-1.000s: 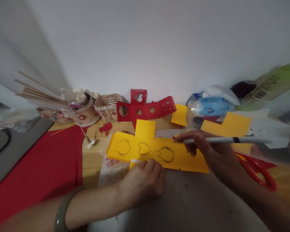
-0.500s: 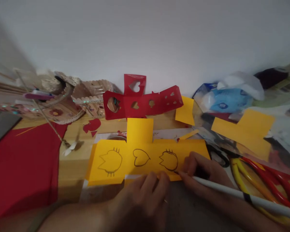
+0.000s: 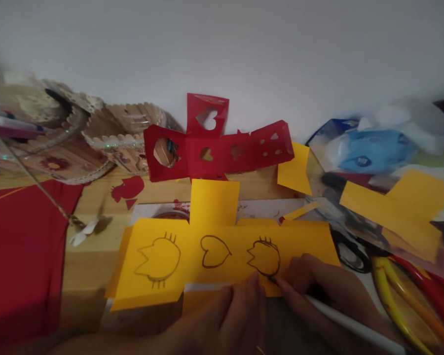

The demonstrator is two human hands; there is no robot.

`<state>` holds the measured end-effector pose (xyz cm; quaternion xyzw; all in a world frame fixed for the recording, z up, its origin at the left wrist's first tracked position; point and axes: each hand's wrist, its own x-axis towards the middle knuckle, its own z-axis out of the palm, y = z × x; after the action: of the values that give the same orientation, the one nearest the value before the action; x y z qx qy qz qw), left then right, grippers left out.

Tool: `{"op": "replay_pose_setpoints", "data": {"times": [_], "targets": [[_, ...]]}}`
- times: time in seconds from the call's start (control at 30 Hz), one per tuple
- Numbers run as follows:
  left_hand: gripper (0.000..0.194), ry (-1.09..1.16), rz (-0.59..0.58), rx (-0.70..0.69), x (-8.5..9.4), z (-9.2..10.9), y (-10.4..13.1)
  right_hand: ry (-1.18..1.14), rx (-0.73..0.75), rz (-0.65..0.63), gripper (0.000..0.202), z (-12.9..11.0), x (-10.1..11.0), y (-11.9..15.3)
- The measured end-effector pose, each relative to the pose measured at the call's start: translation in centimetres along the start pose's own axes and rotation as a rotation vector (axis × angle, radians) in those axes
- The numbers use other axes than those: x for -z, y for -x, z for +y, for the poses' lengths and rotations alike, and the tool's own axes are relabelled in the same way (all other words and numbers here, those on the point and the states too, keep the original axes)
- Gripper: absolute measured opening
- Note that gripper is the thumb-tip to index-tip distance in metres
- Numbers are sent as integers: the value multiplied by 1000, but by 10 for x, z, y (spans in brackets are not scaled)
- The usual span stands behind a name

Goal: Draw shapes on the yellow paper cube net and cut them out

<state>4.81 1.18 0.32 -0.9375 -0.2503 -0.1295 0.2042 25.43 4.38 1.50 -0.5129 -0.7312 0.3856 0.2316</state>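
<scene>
A yellow paper box cut-out (image 3: 307, 239) lies unfolded before me. It carries a dark heart outline (image 3: 215, 251) in the middle, with a spiky-mouthed round figure on each side. My left hand (image 3: 233, 315) has bent fingers close together at the sheet's lower edge, gripping it there; the thumb is hidden. My right hand (image 3: 325, 283) is closed around a white pen (image 3: 355, 323). The pen's dark tip touches the sheet just below the right-hand round figure (image 3: 264, 257).
A red paper cut-out (image 3: 222, 158) with cut holes leans against the wall. To the left are red paper (image 3: 22, 256) and a wooden-stick craft (image 3: 59, 158). On the right lie scissors (image 3: 395, 296), yellow scraps (image 3: 403, 202) and a blue packet (image 3: 377, 150).
The view has shifted closer, so the yellow sheet appears larger and lower. My right hand keeps the pen at the right-hand figure's underside. My left hand stays at the lower edge.
</scene>
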Motion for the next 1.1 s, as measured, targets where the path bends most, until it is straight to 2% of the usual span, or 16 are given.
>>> {"op": "replay_pose_setpoints", "data": {"times": [0.1, 0.27, 0.4, 0.57, 0.7, 0.97, 1.1], "targets": [[40, -15, -10, -6, 0, 1, 2, 5, -34, 26, 27, -1, 0, 1], [34, -25, -12, 6, -1, 2, 2, 37, -25, -47, 27, 2, 1, 0], [38, -29, -83, -64, 1, 0, 2, 0, -18, -16, 28, -1, 1, -1], [45, -46, -42, -35, 0, 1, 2, 20, -23, -44, 28, -2, 2, 0], [46, -44, -82, -81, 3, -2, 1, -32, -55, 21, 27, -1, -1, 1], [38, -56, -128, -134, 9, -8, -2, -18, 1, -12, 25, -1, 2, 1], [39, -40, -122, -140, 9, -8, -1, -8, 1, 45, 27, 3, 6, 1]]}}
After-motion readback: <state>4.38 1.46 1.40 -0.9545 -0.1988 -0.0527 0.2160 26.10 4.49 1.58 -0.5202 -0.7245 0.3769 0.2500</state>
